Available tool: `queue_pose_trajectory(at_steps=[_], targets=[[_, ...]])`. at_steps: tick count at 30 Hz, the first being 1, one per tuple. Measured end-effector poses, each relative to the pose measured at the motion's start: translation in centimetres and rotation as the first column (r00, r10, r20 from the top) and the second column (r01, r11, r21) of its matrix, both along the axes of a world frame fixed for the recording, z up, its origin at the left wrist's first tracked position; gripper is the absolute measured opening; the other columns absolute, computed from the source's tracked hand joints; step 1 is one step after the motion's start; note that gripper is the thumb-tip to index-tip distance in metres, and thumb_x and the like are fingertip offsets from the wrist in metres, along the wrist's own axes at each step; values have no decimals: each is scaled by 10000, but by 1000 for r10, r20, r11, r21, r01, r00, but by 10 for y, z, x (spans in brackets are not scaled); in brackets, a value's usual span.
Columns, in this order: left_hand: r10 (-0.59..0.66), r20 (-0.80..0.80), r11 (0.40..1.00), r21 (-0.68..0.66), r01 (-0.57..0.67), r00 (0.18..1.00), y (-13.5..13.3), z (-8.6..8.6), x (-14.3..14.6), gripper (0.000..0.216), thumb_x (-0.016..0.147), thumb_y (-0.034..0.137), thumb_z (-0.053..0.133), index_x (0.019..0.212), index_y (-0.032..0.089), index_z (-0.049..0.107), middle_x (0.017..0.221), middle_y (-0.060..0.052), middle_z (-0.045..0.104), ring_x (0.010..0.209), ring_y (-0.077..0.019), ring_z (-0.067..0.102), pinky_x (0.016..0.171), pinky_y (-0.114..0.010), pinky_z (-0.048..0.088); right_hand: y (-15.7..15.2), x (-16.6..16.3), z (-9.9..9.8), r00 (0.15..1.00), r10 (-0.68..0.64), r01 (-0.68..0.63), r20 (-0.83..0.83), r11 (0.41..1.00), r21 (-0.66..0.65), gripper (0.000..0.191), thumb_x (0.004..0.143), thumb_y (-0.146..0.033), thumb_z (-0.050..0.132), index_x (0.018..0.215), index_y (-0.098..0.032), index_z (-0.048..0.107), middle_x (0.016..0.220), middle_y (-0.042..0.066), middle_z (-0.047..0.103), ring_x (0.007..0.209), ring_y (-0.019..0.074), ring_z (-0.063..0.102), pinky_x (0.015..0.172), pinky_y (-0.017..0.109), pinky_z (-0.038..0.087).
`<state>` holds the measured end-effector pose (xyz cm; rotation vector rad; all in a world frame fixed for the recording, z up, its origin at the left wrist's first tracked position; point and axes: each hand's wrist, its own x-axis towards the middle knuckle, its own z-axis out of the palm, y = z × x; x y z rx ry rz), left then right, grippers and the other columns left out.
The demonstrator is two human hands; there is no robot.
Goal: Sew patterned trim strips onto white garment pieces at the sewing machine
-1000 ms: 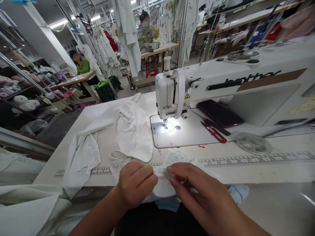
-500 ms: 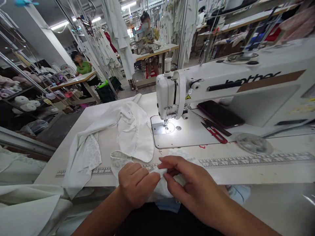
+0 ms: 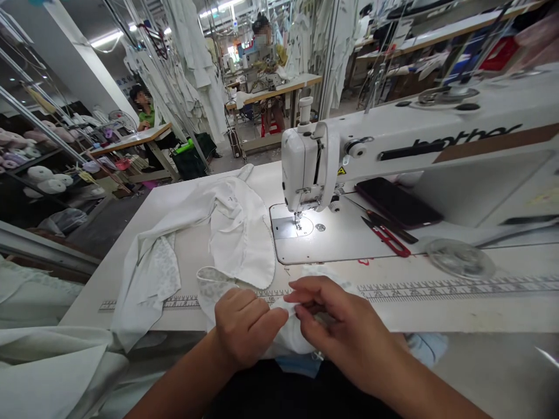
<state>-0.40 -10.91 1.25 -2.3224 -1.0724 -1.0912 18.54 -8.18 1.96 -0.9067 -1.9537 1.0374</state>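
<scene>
White fabric with a grey pattern on its other side (image 3: 242,244) spreads over the table's left half and runs down to the front edge. My left hand (image 3: 251,326) is closed on its near part, thumb pressed against the bunched cloth. Close beside it, my right hand (image 3: 345,326) pinches the same cloth between thumb and fingers, though the fingertips partly cover the hold. Both hands are at the front edge, over the printed ruler (image 3: 406,292). Beyond them stands a white sewing machine (image 3: 305,166), its needle area lit and no cloth beneath the presser foot.
Right of the needle lie red-handled thread snips (image 3: 388,238), a pointed tool (image 3: 393,226), a dark phone (image 3: 397,202) and a clear round dish (image 3: 459,258). More white cloth (image 3: 56,361) hangs at lower left. Two people sit at other worktables behind, among hanging garments.
The view has shifted slightly, so the machine appears a little further right. Both hands keep their hold on the fabric with hardly any change in finger position.
</scene>
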Motion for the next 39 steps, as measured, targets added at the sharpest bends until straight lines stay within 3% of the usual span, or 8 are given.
queue_pose_trajectory(at_steps=[14,17,20,23,32,36,39], targets=[[25,23,999,-26,-25,999,2,5,2,206,804,37,528,688,207,539,467,48,447,475,-136,383,498,-295,255,0,3,-5,999,3,-5,-37,999,-41,257,917,-175,475,1159,-259,499,975,30,700,807,134,688,609,224,570],[24,32,999,-30,-23,999,3,7,2,209,782,15,534,703,209,544,473,51,472,474,-131,396,496,-290,260,2,7,-3,999,-27,29,-31,996,80,189,915,-180,509,1086,-258,530,939,19,647,792,125,646,608,218,543],[24,38,999,-29,-23,999,3,7,2,211,782,13,537,702,208,545,479,46,478,482,-134,392,498,-293,254,3,9,4,998,45,-54,47,975,214,123,906,-137,498,956,-239,545,873,10,614,782,135,610,665,262,517],[18,23,999,-30,-17,1000,3,6,1,201,804,37,540,696,206,541,483,38,477,492,-139,386,503,-298,251,5,9,9,984,79,-117,159,962,245,142,903,-111,454,895,-224,540,842,13,603,759,143,591,642,274,488],[-44,-84,999,-7,43,996,3,15,-4,176,819,68,508,714,203,548,477,44,418,484,-132,349,503,-310,208,10,3,26,926,150,-218,346,962,167,182,751,-46,512,784,-218,463,784,-15,547,678,136,532,584,264,428],[-74,-103,997,-17,72,992,5,18,-7,181,834,67,507,719,201,547,477,45,427,481,-133,354,500,-306,210,13,4,26,931,138,-197,339,970,146,200,703,-37,485,718,-222,411,720,-21,520,634,138,503,557,266,410],[-41,-57,999,-35,39,998,5,14,-15,149,837,78,543,751,200,554,509,40,481,507,-127,391,514,-289,244,16,16,16,950,88,-124,300,987,103,166,750,-82,459,728,-233,394,699,-20,522,596,140,493,514,262,407]])
